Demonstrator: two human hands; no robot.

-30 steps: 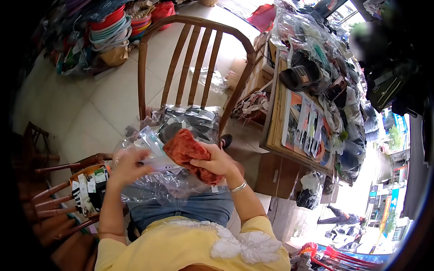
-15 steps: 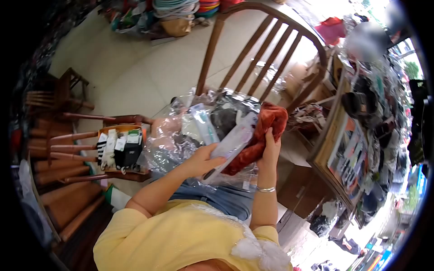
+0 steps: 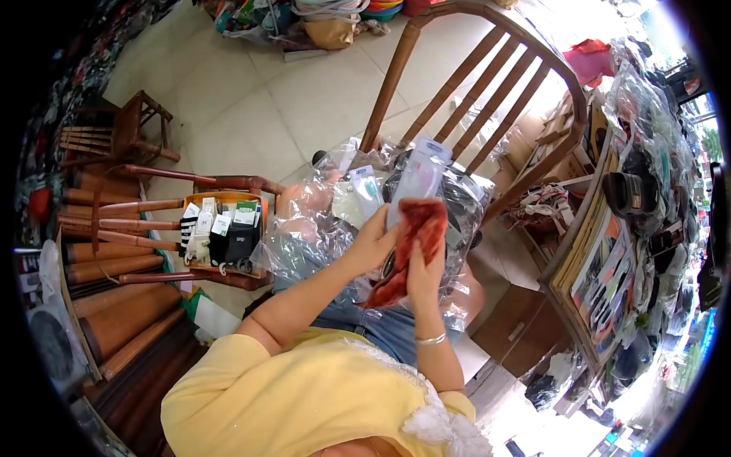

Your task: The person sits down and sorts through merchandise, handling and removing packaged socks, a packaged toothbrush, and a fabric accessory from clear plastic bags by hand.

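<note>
My left hand (image 3: 371, 245) is closed around the lower part of a long clear plastic package (image 3: 417, 177), which tilts up and away from me. In my right hand (image 3: 424, 274) is a crumpled rust-red plush cloth (image 3: 420, 221), lying against the package and covering its lower end. What the package contains cannot be made out. Beneath both hands, a large crinkled clear plastic bag (image 3: 301, 244) spreads over my lap. A second, smaller clear package (image 3: 366, 188) with a white top rests in it, beside dark items that are partly hidden.
A wooden slatted chair back (image 3: 487, 91) rises just beyond the bag. To the left, a stool bears a tray of packaged socks (image 3: 228, 236), near brown rolls (image 3: 137, 320). On the right stand a goods-covered display board (image 3: 590, 266) and a cardboard box (image 3: 521, 324).
My right hand has brought the red cloth left and down across the package's lower end. The package now points more steeply away from me. The whole view has shifted slightly.
</note>
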